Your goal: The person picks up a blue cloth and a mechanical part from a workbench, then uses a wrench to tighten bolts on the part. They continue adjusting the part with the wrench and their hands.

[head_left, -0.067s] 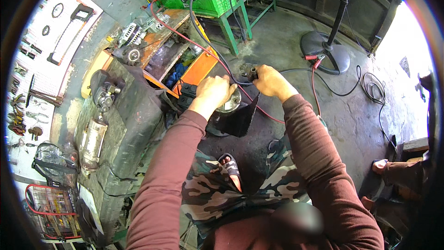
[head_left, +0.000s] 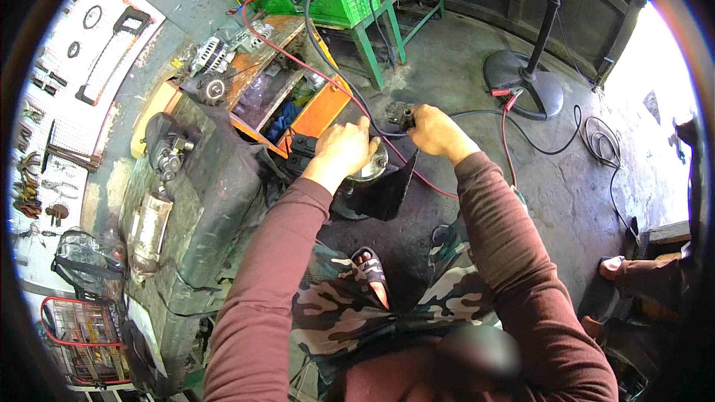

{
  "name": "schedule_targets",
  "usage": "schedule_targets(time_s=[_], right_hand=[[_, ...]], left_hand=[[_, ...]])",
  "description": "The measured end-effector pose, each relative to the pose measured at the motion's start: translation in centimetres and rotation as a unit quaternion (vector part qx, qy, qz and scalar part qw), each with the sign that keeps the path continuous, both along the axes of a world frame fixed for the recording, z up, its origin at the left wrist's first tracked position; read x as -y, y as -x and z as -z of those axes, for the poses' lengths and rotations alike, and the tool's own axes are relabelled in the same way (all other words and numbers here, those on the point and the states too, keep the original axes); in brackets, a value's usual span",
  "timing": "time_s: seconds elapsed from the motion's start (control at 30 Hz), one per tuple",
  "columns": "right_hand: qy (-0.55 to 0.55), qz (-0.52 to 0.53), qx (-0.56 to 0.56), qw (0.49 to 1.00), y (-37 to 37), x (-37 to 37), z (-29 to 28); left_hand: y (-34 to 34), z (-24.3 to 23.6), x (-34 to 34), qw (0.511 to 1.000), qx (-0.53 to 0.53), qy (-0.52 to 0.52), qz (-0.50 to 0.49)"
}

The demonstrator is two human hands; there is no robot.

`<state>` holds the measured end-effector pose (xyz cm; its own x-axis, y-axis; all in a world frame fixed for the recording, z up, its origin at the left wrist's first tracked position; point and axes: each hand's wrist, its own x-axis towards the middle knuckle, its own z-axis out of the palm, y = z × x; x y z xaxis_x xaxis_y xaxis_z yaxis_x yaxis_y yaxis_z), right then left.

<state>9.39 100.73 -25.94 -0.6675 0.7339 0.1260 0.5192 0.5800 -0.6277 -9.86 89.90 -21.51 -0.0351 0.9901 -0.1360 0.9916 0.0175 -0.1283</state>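
My left hand (head_left: pixel 345 149) has curled fingers at the top of a silver round metal part (head_left: pixel 370 167), but what they grip is hidden. Right of it, my right hand (head_left: pixel 432 130) is closed on a dark cylindrical tool (head_left: pixel 407 119). Below both hands are a dark metal plate (head_left: pixel 387 193) and a black blocky object (head_left: pixel 299 150), partly hidden by my left hand and arm. Black and red cables (head_left: pixel 331 74) run past close to my hands.
At left are a workbench (head_left: pixel 190 216) with metal motors (head_left: pixel 149 234) and a tool board (head_left: pixel 89 45). Behind stand an orange cabinet (head_left: pixel 334 100) and green crate (head_left: pixel 328 4). A pedestal stand (head_left: pixel 521 82) and coiled cable (head_left: pixel 603 145) are right; another person's leg (head_left: pixel 648 275) shows lower right.
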Motion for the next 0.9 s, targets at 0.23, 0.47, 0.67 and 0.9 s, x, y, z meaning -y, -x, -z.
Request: schedule_targets(time_s=[0.23,0.47,0.67,0.9], right_hand=[[0.006,0.001,0.034,0.999,0.1,0.2,-0.6],[-0.01,-0.006,0.03,0.999,0.1,-0.7,-0.6],[-0.014,-0.002,-0.007,1.0,0.4,-1.0,0.2],[-0.017,0.004,-0.019,1.0,0.2,-0.8,0.2]], left_hand=[[0.2,0.7,-0.3,1.0,-0.009,-0.003,0.027],[0.4,1.2,-0.7,0.999,-0.017,-0.04,0.005],[0.2,1.1,-1.5,0.998,-0.046,-0.019,0.026],[-0.2,0.8,-0.8,0.999,-0.012,-0.031,-0.029]])
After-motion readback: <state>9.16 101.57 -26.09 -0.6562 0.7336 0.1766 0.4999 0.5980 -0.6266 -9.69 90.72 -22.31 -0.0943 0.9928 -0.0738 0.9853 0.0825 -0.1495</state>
